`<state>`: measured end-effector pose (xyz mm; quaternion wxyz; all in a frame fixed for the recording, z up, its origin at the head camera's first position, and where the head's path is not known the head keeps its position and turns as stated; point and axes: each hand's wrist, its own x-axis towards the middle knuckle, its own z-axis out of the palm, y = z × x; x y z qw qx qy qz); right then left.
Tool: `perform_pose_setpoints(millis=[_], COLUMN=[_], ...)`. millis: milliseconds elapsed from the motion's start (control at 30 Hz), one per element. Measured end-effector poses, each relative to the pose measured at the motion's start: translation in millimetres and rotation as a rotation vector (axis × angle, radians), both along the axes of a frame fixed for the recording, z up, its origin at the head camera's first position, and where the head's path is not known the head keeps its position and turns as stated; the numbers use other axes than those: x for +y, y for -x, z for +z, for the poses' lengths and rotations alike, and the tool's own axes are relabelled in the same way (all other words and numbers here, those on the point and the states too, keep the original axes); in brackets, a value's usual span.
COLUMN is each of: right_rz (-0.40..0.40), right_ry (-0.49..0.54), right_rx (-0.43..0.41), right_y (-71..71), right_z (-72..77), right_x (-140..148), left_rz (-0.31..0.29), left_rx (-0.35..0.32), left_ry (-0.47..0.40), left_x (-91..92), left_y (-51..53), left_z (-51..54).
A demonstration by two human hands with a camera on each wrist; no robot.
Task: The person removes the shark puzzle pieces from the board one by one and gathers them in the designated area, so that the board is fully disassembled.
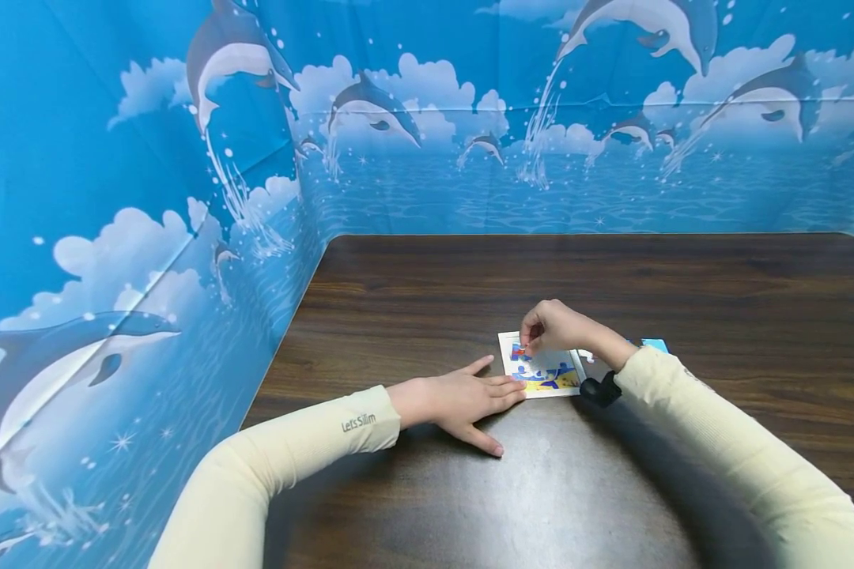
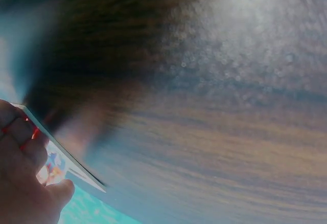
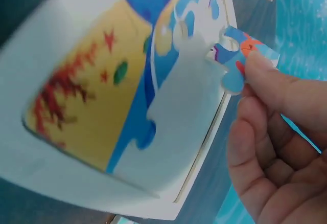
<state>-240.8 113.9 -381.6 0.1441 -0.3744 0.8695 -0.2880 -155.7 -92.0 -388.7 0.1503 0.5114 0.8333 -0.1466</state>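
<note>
A jigsaw puzzle board (image 1: 507, 343) with a white rim lies on the table, partly filled with yellow and blue pieces; its upper middle shows bare white. My left hand (image 1: 470, 401) lies with spread fingers, fingertips on the board's left edge. In the left wrist view, that hand (image 2: 23, 170) shows at the lower left beside the board. My right hand (image 1: 564, 327) is over the board's upper part. Between thumb and fingers it pinches a puzzle piece (image 3: 233, 80), blue with an orange figure, at the board's edge in the right wrist view.
Right of the board, partly behind the right wrist, are a small white piece (image 1: 587, 356) and a blue piece (image 1: 655, 345). A black wrist camera (image 1: 601, 390) sits under the right wrist. A dolphin-print curtain (image 1: 427, 182) borders the dark wooden table (image 1: 413, 300).
</note>
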Motion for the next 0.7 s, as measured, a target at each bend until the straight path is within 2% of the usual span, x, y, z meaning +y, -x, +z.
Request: perform_pose_setpoints(millis=[167, 300, 367, 500, 700], right_rz=[-0.113, -0.184, -0.209, -0.201, -0.160], right_ry=[-0.001, 0.011, 0.008, -0.050, -0.166], right_rx=[-0.022, -0.060, -0.119, -0.251, -0.446], right_y=[6.7, 10.5, 11.6, 10.0, 3.1], right_z=[3.0, 15.0, 21.8, 29.8, 23.4], right_x=[4.1, 17.9, 29.6, 55.9, 83.7], left_rz=[-0.002, 0.003, 0.006, 0.009, 0.014], left_rx=[-0.010, -0.009, -0.016, -0.025, -0.030], left_ry=[-0.003, 0.002, 0.006, 0.008, 0.000], left_x=[-1.4, -1.5, -1.4, -1.4, -0.8], left_y=[0.3, 1.8, 2.8, 3.0, 1.1], left_z=[-0.6, 0.2, 0.2, -0.6, -0.2])
